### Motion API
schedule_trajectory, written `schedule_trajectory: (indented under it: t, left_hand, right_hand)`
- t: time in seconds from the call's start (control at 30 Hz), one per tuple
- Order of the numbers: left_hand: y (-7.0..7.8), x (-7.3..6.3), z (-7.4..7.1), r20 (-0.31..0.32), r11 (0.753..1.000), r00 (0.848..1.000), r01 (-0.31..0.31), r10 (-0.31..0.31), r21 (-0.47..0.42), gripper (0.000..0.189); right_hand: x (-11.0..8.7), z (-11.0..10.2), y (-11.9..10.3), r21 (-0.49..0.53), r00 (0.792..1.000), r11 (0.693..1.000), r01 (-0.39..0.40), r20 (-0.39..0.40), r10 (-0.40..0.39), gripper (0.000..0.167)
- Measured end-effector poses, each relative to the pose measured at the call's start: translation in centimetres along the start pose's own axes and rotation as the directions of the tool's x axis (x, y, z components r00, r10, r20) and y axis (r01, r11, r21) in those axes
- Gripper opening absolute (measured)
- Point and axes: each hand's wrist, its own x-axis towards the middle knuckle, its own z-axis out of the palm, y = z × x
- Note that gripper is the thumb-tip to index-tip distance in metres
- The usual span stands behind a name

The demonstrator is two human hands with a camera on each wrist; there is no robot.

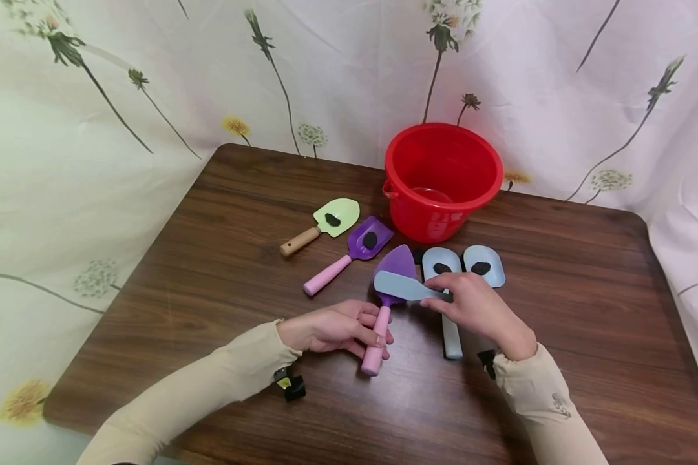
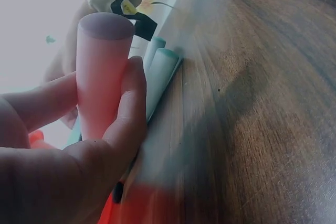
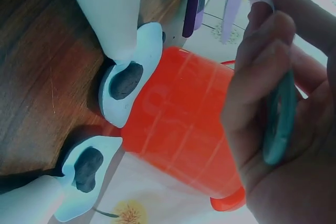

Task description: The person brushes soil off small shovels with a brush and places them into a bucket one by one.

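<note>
My left hand (image 1: 344,328) grips the pink handle of a purple trowel (image 1: 397,259), blade pointing toward the bucket. In the left wrist view, fingers and thumb wrap the pink handle (image 2: 104,77). My right hand (image 1: 477,305) holds a light blue spatula (image 1: 397,286) by its darker teal handle (image 3: 280,121). The spatula's flat blade lies across the trowel's blade in the head view and hides part of it; whether they touch, I cannot tell. Beneath and beside the right hand lie two light blue scoops (image 1: 452,342) (image 3: 113,111), each with a dark lump (image 3: 126,81) in it.
A red bucket (image 1: 436,216) stands at the back of the brown wooden table (image 1: 221,258). Left of it lie a green trowel (image 1: 349,208) with a wooden handle and a purple scoop (image 1: 357,248) with a pink handle, each bearing a dark lump. Flowered cloth (image 1: 337,58) hangs behind.
</note>
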Motion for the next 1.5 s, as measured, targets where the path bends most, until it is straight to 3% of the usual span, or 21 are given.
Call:
schedule_trajectory:
  t: [0.2, 0.33, 0.57, 0.77, 0.93, 1.07, 1.17, 1.37, 1.5]
  left_hand:
    - [0.0, 0.1, 0.1, 0.012, 1.0, 1.0, 0.016, -0.016, 0.004, 0.038]
    - [0.0, 0.2, 0.2, 0.011, 1.0, 1.0, 0.013, -0.013, 0.012, 0.036]
    - [-0.2, 0.2, 0.2, 0.013, 1.0, 1.0, 0.018, -0.018, 0.021, 0.036]
    - [-0.4, 0.2, 0.2, 0.017, 0.999, 0.999, 0.029, -0.029, 0.022, 0.038]
    - [-0.4, 0.2, 0.2, 0.015, 0.999, 1.0, 0.021, -0.021, 0.03, 0.037]
    - [-0.3, 0.2, 0.2, 0.005, 0.999, 1.0, 0.019, -0.02, 0.04, 0.04]
    - [-0.3, 0.1, 0.2, -0.005, 0.999, 1.0, 0.015, -0.015, 0.045, 0.043]
    - [0.2, 0.1, 0.1, -0.009, 0.999, 1.0, 0.006, -0.006, 0.053, 0.048]
    - [0.5, 0.1, 0.1, -0.003, 0.997, 1.0, 0.018, -0.018, 0.073, 0.052]
  right_hand:
    - [0.2, 0.2, 0.2, -0.022, 0.999, 0.999, -0.044, 0.016, 0.045, 0.026]
    - [0.3, 0.2, 0.3, -0.053, 0.999, 0.997, -0.053, -0.013, 0.052, 0.028]
    - [0.3, 0.1, 0.6, -0.208, 0.987, 0.976, -0.065, -0.158, 0.032, 0.028]
    - [0.5, 0.3, 1.1, -0.286, 0.949, 0.953, -0.097, -0.315, 0.002, 0.015]
    - [0.5, 0.3, 1.3, -0.286, 0.937, 0.949, -0.129, -0.348, 0.023, 0.014]
    - [0.3, 0.0, 1.4, -0.226, 0.937, 0.963, -0.144, -0.343, 0.06, 0.016]
    - [0.1, -0.1, 1.3, -0.156, 0.947, 0.983, -0.096, -0.318, 0.042, 0.023]
    - [-0.1, -0.1, 0.1, -0.039, 0.991, 0.999, 0.035, -0.128, -0.039, 0.023]
    - [-0.2, 0.2, -0.5, 0.028, 0.998, 0.998, 0.053, -0.018, -0.052, 0.02]
